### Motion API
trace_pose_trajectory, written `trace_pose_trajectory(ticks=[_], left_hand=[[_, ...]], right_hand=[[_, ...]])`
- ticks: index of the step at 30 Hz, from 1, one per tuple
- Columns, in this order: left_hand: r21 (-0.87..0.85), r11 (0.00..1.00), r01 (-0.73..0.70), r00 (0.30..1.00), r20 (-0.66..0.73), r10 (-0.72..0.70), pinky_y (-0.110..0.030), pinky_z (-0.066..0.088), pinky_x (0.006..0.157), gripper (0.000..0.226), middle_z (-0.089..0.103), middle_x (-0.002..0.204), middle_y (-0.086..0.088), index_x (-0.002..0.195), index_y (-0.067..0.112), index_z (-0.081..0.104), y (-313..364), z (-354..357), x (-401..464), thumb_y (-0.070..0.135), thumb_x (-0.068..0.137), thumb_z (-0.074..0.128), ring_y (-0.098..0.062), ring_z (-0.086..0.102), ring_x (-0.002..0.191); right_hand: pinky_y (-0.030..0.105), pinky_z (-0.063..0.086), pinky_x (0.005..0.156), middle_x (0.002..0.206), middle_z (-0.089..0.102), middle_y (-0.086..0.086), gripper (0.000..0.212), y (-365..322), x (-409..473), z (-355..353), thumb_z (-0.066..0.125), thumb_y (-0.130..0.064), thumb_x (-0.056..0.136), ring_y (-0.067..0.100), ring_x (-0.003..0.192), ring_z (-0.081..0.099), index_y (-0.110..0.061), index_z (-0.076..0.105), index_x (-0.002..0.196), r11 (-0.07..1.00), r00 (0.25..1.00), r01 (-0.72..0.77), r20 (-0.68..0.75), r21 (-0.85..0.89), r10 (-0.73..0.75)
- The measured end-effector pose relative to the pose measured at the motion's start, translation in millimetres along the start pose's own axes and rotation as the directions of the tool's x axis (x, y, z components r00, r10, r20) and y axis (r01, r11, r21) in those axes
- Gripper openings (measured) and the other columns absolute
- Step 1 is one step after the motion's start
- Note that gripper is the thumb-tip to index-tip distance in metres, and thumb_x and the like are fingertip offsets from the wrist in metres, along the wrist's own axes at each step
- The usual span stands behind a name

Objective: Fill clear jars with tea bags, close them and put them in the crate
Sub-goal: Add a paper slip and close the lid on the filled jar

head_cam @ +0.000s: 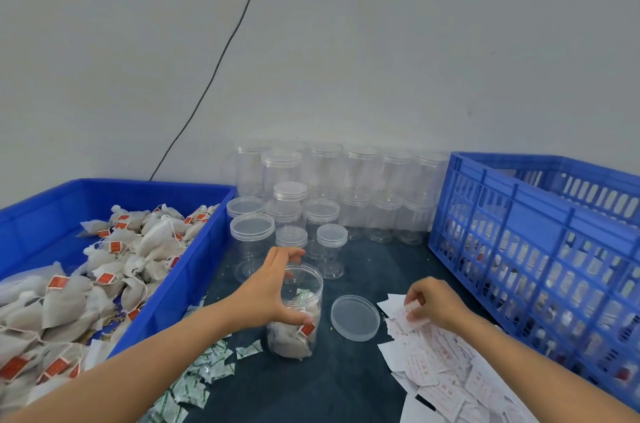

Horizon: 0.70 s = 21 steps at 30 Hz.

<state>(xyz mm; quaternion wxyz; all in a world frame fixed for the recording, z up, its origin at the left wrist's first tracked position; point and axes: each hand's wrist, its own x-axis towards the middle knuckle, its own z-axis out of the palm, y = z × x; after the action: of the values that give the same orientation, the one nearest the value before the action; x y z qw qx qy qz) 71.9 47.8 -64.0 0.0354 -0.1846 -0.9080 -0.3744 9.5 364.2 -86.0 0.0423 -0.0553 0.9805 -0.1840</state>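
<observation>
An open clear jar [300, 336] stands on the dark table, partly filled with tea bags and a green-white sachet. My left hand [268, 289] grips the jar's side, fingers around its rim and wall. Its clear lid [355, 317] lies flat just right of the jar. My right hand [433, 301] pinches a white paper slip with red print [412, 313] from the pile of slips [450, 374]. Loose tea bags with red tags [104, 270] fill the blue bin [194, 260] at left. The blue slatted crate [526, 211] stands at right with filled jars inside.
Many empty lidded clear jars [322, 187] are stacked against the white wall behind the work spot. Green-white sachets [204, 374] lie scattered by the bin's near corner. A black cable [221, 59] runs down the wall.
</observation>
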Motion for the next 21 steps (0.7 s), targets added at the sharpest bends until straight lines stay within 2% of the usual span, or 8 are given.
trace_pose_trajectory(ticks=[4,7,9,11,12,15,17,21], left_hand=[[-0.222,0.974,0.049,0.993,-0.095,-0.072,-0.014,0.043,0.096,0.118,0.025,0.135,0.007,0.142,0.035,0.015,-3.4,5.6,-3.1,0.027,0.056,0.095,-0.006,0.05,0.12],[-0.383,0.918,0.106,0.983,-0.102,-0.156,-0.016,0.039,0.099,0.118,0.043,0.131,0.003,0.139,0.036,0.013,-8.5,13.4,-3.3,0.019,0.055,0.094,-0.004,0.051,0.121],[-0.455,0.876,0.161,0.974,-0.067,-0.214,-0.014,0.038,0.099,0.109,0.053,0.127,0.007,0.133,0.035,0.019,-13.1,19.0,-4.1,0.018,0.056,0.094,-0.002,0.051,0.122],[-0.51,0.833,0.216,0.964,-0.023,-0.264,-0.006,0.041,0.086,0.1,0.056,0.123,0.013,0.126,0.034,0.023,-16.8,22.0,-5.6,0.014,0.058,0.094,0.008,0.051,0.115],[-0.523,0.819,0.237,0.961,0.001,-0.278,-0.005,0.042,0.082,0.097,0.055,0.124,0.012,0.125,0.031,0.025,-18.0,22.7,-6.4,0.01,0.059,0.093,0.009,0.051,0.113],[-0.491,0.834,0.25,0.962,0.025,-0.273,-0.015,0.044,0.092,0.09,0.054,0.129,0.005,0.123,0.025,0.032,-18.0,23.7,-8.2,0.002,0.059,0.091,-0.002,0.052,0.119],[-0.457,0.86,0.227,0.967,0.003,-0.253,-0.019,0.049,0.09,0.086,0.058,0.122,0.002,0.12,0.026,0.034,-12.1,24.2,-9.6,0.0,0.06,0.09,-0.008,0.058,0.113],[-0.252,0.962,0.106,0.987,-0.09,-0.132,-0.026,0.054,0.086,0.089,0.057,0.112,0.008,0.122,0.025,0.03,3.1,23.5,-11.2,0.009,0.057,0.089,-0.013,0.06,0.104]], right_hand=[[0.025,0.034,0.057,0.067,0.058,-0.011,0.02,-33.0,-0.2,-26.5,0.073,-0.027,0.083,0.005,0.062,0.051,-0.023,0.063,0.067,0.995,0.974,0.097,-0.207,0.005,-0.094],[0.027,0.037,0.053,0.062,0.063,-0.005,0.029,-74.5,-4.1,-44.9,0.062,-0.024,0.092,0.005,0.05,0.05,-0.016,0.063,0.065,0.957,0.932,0.24,-0.314,0.165,-0.18],[0.034,0.053,0.062,0.071,0.07,0.009,0.028,-103.6,-7.9,-48.3,0.052,-0.016,0.098,0.012,0.06,0.063,-0.006,0.067,0.076,0.871,0.941,0.31,-0.253,0.38,-0.225],[0.035,0.055,0.071,0.079,0.072,0.017,0.028,-129.5,-13.3,-46.0,0.045,-0.013,0.101,0.017,0.067,0.066,0.001,0.065,0.087,0.822,0.942,0.335,-0.148,0.46,-0.301],[0.031,0.053,0.068,0.081,0.072,0.016,0.026,-139.6,-15.9,-42.9,0.043,-0.012,0.102,0.016,0.066,0.066,-0.003,0.063,0.087,0.819,0.932,0.354,-0.103,0.451,-0.346],[0.02,0.047,0.057,0.087,0.073,0.016,0.018,-159.5,-18.9,-31.8,0.047,-0.011,0.1,0.013,0.06,0.062,-0.013,0.053,0.083,0.826,0.911,0.374,0.002,0.421,-0.413],[0.012,0.045,0.061,0.091,0.07,0.006,0.011,-165.6,-19.5,-27.5,0.057,-0.013,0.095,0.005,0.067,0.061,-0.013,0.061,0.085,0.86,0.887,0.434,0.041,0.267,-0.46],[0.029,0.049,0.081,0.097,0.071,-0.001,0.012,-170.1,-21.6,-25.2,0.065,-0.016,0.088,0.013,0.086,0.062,-0.014,0.075,0.094,0.828,0.831,0.553,0.131,-0.092,-0.541]])
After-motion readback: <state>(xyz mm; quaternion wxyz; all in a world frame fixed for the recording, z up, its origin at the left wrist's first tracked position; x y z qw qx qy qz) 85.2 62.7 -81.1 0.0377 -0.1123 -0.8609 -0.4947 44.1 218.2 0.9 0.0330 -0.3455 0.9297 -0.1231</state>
